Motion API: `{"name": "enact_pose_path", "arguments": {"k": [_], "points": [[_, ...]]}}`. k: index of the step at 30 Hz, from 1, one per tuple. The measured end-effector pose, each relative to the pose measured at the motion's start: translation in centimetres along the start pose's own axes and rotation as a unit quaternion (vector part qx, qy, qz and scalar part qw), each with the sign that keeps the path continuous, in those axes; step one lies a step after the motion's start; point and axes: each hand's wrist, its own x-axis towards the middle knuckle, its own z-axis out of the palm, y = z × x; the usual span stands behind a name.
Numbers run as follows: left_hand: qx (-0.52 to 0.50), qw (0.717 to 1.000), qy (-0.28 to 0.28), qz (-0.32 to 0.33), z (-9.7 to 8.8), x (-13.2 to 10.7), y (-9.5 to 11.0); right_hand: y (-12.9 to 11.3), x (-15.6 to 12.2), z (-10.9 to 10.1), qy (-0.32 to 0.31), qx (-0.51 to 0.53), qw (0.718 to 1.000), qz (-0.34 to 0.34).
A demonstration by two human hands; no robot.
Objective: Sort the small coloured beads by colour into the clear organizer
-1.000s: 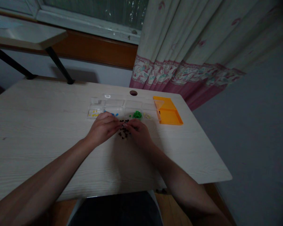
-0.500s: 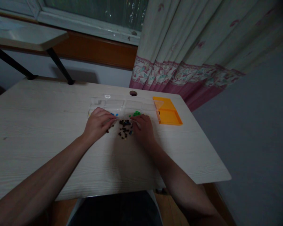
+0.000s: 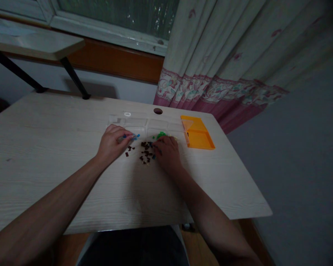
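Observation:
My left hand is over the front left of a clear compartment tray, its thumb and fingers pinched on a small blue building brick. Other blue bricks lie just beyond its fingertips. My right hand rests at the right edge of a loose pile of dark brown bricks, its fingers curled down. Whatever those fingertips may hold is hidden. Green bricks sit in the tray just behind this hand. A few reddish-brown bricks lie on the table between the hands.
An open orange case lies to the right of the tray, slightly overlapped by it. The pale wooden table has a round hole near its back edge. A raised shelf stands at the back left, and a curtain hangs behind.
My left hand has drawn back slightly to the left, and blue now shows between its fingers. My right fingers have moved from the tray's edge down toward the brown pile.

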Motion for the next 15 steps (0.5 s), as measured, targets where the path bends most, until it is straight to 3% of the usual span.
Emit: {"name": "enact_pose_path", "arguments": {"k": [15], "points": [[-0.013, 1.000, 0.003, 0.008, -0.03, 0.07, 0.40, -0.19, 0.07, 0.42, -0.001, 0.010, 1.000, -0.011]]}}
